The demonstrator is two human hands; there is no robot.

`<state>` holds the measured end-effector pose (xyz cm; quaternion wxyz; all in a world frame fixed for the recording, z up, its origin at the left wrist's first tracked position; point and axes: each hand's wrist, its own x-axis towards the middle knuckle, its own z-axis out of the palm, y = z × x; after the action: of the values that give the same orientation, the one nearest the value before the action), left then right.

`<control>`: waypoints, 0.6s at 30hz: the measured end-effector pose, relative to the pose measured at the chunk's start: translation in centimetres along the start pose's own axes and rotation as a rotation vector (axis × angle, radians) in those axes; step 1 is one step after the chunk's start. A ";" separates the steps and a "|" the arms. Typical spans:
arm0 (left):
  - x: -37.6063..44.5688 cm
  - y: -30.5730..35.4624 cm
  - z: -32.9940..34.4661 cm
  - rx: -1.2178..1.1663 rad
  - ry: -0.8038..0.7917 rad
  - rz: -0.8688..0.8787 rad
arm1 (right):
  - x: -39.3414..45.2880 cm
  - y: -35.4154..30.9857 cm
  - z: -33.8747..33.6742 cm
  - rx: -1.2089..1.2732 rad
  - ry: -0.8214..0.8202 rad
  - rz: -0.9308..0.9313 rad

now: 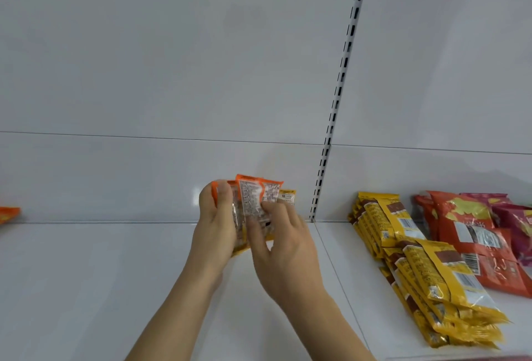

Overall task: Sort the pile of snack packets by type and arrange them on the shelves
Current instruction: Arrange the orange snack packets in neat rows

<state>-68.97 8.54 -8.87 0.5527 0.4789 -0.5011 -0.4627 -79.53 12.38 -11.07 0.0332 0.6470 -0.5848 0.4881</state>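
Observation:
Both hands hold a small bunch of snack packets [254, 202] upright above the white shelf [100, 274], near its back wall. The packets are orange with white printed backs, and a yellow one shows at the right of the bunch. My left hand [214, 225] grips the bunch from the left, thumb over the top edge. My right hand [283, 242] pinches the front packet with its fingertips. Two rows of yellow packets [417, 268] lie overlapped on the right shelf section. Red packets [475, 234] lie beside them.
Purple packets [515, 219] sit at the far right edge. One orange packet [8, 214] lies at the far left by the back wall. A slotted upright [334, 107] divides the white back panel into two sections.

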 end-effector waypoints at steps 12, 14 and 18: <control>0.5 -0.5 -2.6 0.013 0.039 -0.014 | 4.7 4.4 -1.3 -0.084 -0.234 0.422; 0.6 -0.6 -3.6 0.018 0.049 -0.024 | 5.5 5.6 0.1 -0.218 -0.368 0.465; 0.3 -0.3 -4.8 0.079 0.042 -0.006 | 5.8 6.2 3.0 -0.365 -0.412 0.495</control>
<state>-64.15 8.48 -9.30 0.5423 0.5117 -0.5057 -0.4339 -83.54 4.39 -12.04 -0.0895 0.5541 -0.7955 0.2283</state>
